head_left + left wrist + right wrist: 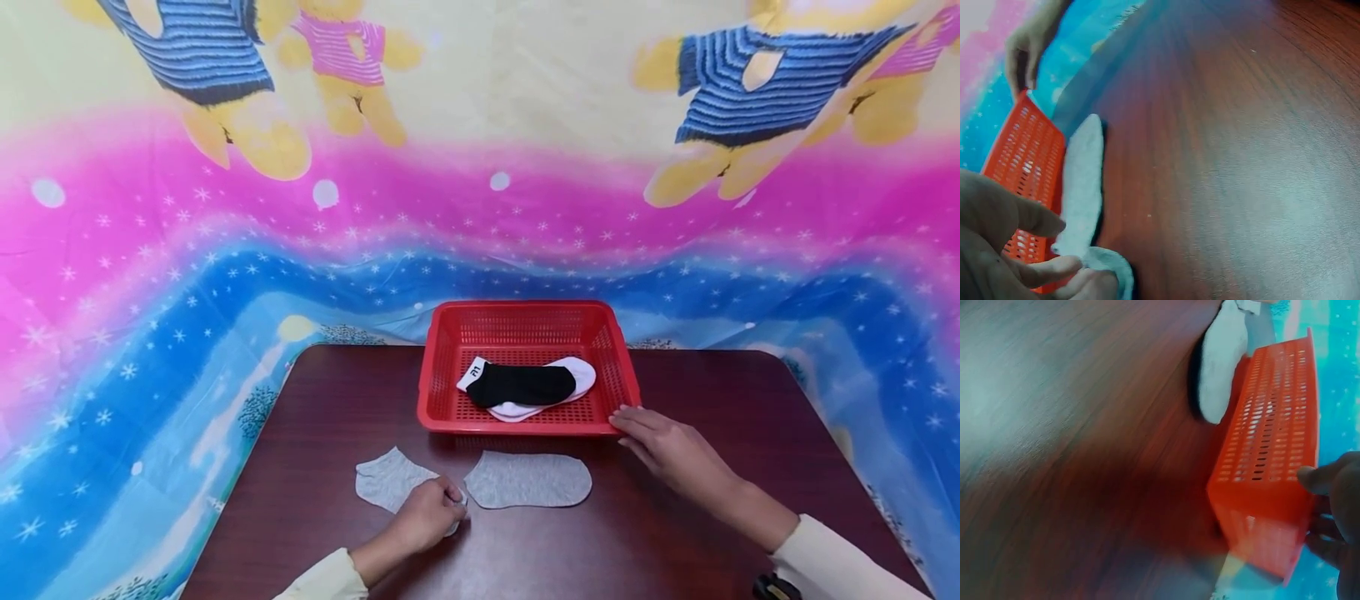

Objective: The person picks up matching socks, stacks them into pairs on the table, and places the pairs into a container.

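Two grey ankle socks lie on the table in front of a red plastic basket [525, 427]. At the left grey sock [390, 479], my left hand [427, 517] pinches the toe end, part of which the fingers hide. The right grey sock [528, 481] lies flat beside it, with its toe to the right. My right hand [675, 454] grips the basket's near right corner; in the right wrist view the thumb [1313, 479] presses on the rim. Inside the basket a black sock [525, 385] with a white cuff lies on white socks [581, 375].
The dark brown wooden table [337, 392] has its far edge just behind the basket. A printed cloth [495, 208] with bears and snowflakes hangs behind the table and along its sides. A dark band [776, 587] shows at the right wrist.
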Demonstrator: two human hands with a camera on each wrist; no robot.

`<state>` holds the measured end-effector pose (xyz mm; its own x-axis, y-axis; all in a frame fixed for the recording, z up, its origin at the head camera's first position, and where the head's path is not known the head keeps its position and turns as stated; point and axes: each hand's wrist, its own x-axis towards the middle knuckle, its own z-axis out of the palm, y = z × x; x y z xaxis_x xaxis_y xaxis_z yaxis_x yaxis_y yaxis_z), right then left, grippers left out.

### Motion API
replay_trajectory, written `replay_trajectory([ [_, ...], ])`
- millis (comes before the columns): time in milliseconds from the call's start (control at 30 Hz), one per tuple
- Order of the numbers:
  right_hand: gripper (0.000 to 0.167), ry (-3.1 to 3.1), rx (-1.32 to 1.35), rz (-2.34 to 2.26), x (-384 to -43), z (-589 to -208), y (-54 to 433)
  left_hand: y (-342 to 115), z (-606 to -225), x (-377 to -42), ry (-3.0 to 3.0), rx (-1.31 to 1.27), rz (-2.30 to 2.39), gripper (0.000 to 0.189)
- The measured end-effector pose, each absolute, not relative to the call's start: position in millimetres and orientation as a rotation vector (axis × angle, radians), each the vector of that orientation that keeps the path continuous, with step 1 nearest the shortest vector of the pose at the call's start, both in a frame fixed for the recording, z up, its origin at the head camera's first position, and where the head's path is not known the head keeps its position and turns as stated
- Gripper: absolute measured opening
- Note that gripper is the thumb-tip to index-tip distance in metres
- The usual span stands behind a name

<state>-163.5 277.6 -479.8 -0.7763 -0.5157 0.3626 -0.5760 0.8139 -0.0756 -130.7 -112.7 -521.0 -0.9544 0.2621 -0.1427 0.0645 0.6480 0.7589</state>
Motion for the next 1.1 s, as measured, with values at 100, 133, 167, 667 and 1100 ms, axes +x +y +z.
replay_trajectory([
  [100, 0.049, -2.683, 0.803, 0.233, -161, -473, 268, -113, -516, -131, 2.695, 0.308, 1.107, 0.011],
  [133, 0.046, -2.68, 0.805, 0.231, -160, -470, 263, -115, -514, -131, 2.732, 0.322, 1.078, 0.012],
  [167, 0.043, -2.669, 0.815, 0.244, -158, -468, 257, -116, -512, -132, 2.783, 0.335, 1.041, 0.012],
  [667, 0.027, -2.763, 0.943, 0.452, -141, -489, 138, -162, -514, -159, 2.976, -0.201, 0.782, 0.048],
  [1100, 0.04, -2.859, 0.948, 0.318, -171, -538, 61, -192, -545, -168, 3.198, -0.132, 0.666, 0.033],
])
